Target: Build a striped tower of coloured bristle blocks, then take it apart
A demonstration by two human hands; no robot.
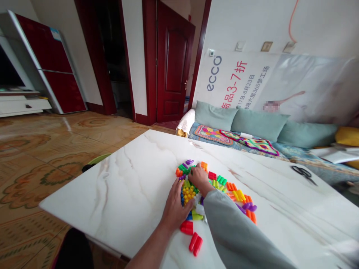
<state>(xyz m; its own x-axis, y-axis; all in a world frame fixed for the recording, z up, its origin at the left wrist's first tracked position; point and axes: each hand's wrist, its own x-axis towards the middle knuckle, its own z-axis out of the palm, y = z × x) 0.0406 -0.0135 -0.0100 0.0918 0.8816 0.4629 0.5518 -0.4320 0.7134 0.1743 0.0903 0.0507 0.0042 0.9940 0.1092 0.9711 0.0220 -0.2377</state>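
Many colourful plastic building pieces with rounded ends lie loose on a white marbled table (pixel 134 164). My left hand (pixel 175 203) rests at the near left of the pile, thumb and fingers spread around a cluster of yellow pieces (pixel 188 193) with blue ones at its edge. Farther back, my right hand (pixel 199 177) reaches into the pile, its fingers curled down beside green pieces (pixel 183 169); what they hold, if anything, is hidden. Close to my left wrist lie red pieces (pixel 195 243). Orange pieces (pixel 251 215) and purple pieces (pixel 249 206) lie right of my right sleeve.
Black scissors (pixel 304 173) lie near the table's far right edge. Behind the table stands a sofa with green cushions (pixel 258 123) and crocheted mats (pixel 213 134). A red door (pixel 175 63) stands ajar, and a red fridge (pixel 53 63) is at the left.
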